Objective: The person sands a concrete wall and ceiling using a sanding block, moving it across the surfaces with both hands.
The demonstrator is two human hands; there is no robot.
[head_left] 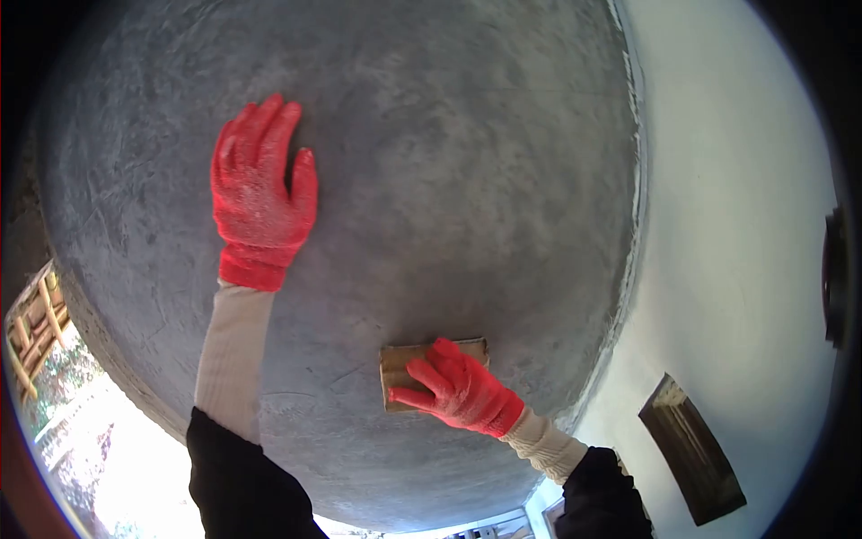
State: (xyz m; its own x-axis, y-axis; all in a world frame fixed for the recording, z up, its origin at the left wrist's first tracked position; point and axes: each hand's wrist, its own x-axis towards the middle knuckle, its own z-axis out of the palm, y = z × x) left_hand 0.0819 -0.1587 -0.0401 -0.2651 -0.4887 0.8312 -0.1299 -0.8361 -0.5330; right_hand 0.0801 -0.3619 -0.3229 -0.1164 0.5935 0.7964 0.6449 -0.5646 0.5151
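Observation:
My left hand (261,193), in a red coated glove dusted with pale powder, lies flat against a grey plastered wall (467,216). Its fingers are stretched out and nothing is in them. Lower down and to the right, my right hand (460,388), gloved the same way, presses a brown rectangular sheet of sandpaper (397,366) against that wall. The fingers spread across the sheet and cover its middle and right side. Both forearms have cream knitted cuffs and black sleeves.
A white wall (718,162) meets the grey one along a rough, ragged seam. Set in it is a dark rectangular recess (696,454); a dark round object (834,278) stands out at far right. Bright daylight and a wooden lattice (38,328) show at lower left.

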